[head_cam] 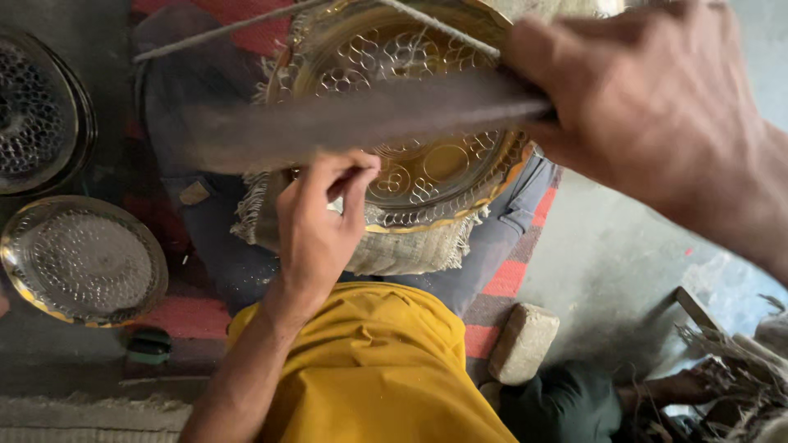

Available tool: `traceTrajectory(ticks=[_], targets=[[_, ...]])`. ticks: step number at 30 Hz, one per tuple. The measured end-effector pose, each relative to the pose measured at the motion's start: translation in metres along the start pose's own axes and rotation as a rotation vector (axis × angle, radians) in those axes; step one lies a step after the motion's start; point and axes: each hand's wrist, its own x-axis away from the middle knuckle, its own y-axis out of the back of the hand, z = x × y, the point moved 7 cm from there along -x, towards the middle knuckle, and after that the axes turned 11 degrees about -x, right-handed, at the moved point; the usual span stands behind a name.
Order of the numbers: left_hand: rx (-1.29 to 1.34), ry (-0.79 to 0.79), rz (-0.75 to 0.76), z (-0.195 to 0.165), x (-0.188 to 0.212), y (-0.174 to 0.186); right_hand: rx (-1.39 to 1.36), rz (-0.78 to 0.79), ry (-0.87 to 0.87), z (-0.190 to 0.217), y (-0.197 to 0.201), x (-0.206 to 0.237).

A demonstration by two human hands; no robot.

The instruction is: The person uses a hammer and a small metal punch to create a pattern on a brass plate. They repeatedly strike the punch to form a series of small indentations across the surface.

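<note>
Brass tray (427,164), round, engraved with looped and circular motifs, sits on a fringed woven mat (394,246) across the person's lap, over blue-grey trousers. Judgement: thin sheet metal, stiff but dentable, moderately light; polished face likely slippery, so best held at the raised rim, not the worked centre.

Left hand (316,226): thumb and fingers pinched together at the tray's near edge, as if on a small tool; too small and hidden to tell what, if anything, is in there.

Right hand (648,107): closed around the handle of a long dark tool (353,123), motion-blurred, lying across the tray. Looks like a hammer or striker, can't confirm. A thin rod or cord (443,29) crosses the tray's far side.

Around:
- two more round patterned metal trays, one silvery with gold rim (82,261), one darker (37,107), on the floor to the left
- red striped rug (513,271) under the legs
- pale rough stone block (525,343) on grey concrete floor
- yellow garment (369,369) in the foreground
- frayed fibre scraps (739,361) lower right
</note>
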Motion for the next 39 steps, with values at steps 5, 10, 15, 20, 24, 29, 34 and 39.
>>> traceTrajectory(ticks=[5, 10, 15, 20, 24, 29, 34, 39], targets=[[0.100, 0.048, -0.119, 0.008, 0.010, -0.004, -0.026, -0.009, 0.190, 0.033, 0.019, -0.023], [0.142, 0.061, -0.124, 0.008, 0.010, -0.003, -0.040, 0.089, 0.120, 0.034, 0.012, -0.032], [0.117, 0.085, -0.095, 0.001, 0.005, 0.001, 0.104, 0.163, 0.003, 0.025, 0.009, -0.024], [0.039, 0.002, -0.004, -0.005, -0.007, 0.003, 0.123, 0.006, -0.003, 0.023, 0.020, -0.010], [0.011, -0.024, 0.139, -0.002, -0.017, 0.001, 0.030, 0.052, -0.163, -0.003, 0.001, 0.005], [-0.052, -0.179, 0.248, -0.006, -0.024, 0.003, -0.039, 0.027, -0.240, -0.018, -0.026, 0.034], [-0.142, -0.277, 0.459, -0.005, -0.034, -0.009, -0.212, -0.153, -0.282, -0.021, -0.045, 0.065], [-0.344, -0.240, 0.997, 0.005, -0.042, -0.041, -0.473, -0.352, -0.516, -0.033, -0.089, 0.110]])
